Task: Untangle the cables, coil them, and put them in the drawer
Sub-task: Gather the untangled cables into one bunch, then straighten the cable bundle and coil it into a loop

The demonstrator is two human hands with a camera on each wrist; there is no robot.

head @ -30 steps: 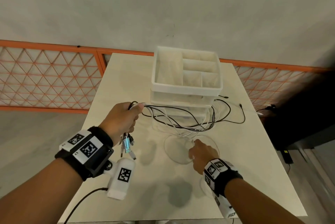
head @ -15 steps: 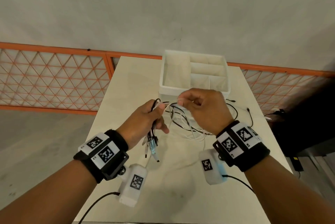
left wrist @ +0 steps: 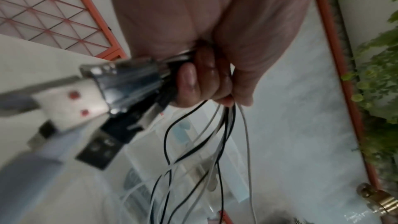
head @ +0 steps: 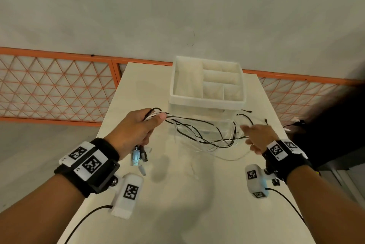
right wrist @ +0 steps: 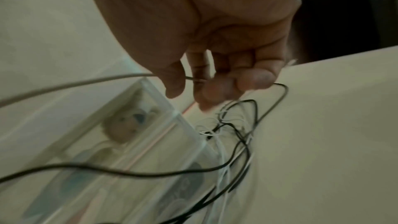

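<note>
A tangle of thin black and white cables [head: 197, 132] hangs over the table between my hands. My left hand [head: 138, 131] grips one end of the bundle in a fist, and the plugs [head: 137, 156] dangle below it. The left wrist view shows the fingers [left wrist: 204, 81] curled round the cords beside the blurred plugs [left wrist: 120, 81]. My right hand [head: 258, 137] is off to the right of the tangle, level with the lower drawers. There its thumb and fingers [right wrist: 206, 81] pinch a thin white cable [right wrist: 86, 83]. A black cable [right wrist: 129, 173] loops below it. The white drawer unit [head: 207, 102] stands behind the cables.
The unit's top tray has several compartments, with clear drawers [right wrist: 129, 134] below it that hold small items. The cream table [head: 197, 204] ends close on both sides. An orange lattice railing [head: 49, 85] runs behind it. Something dark [head: 335, 125] stands off the right edge.
My right hand rose from the table to the left hand, then swept right, drawing a white cable out of the bundle. The left hand kept its grip and lifted slightly.
</note>
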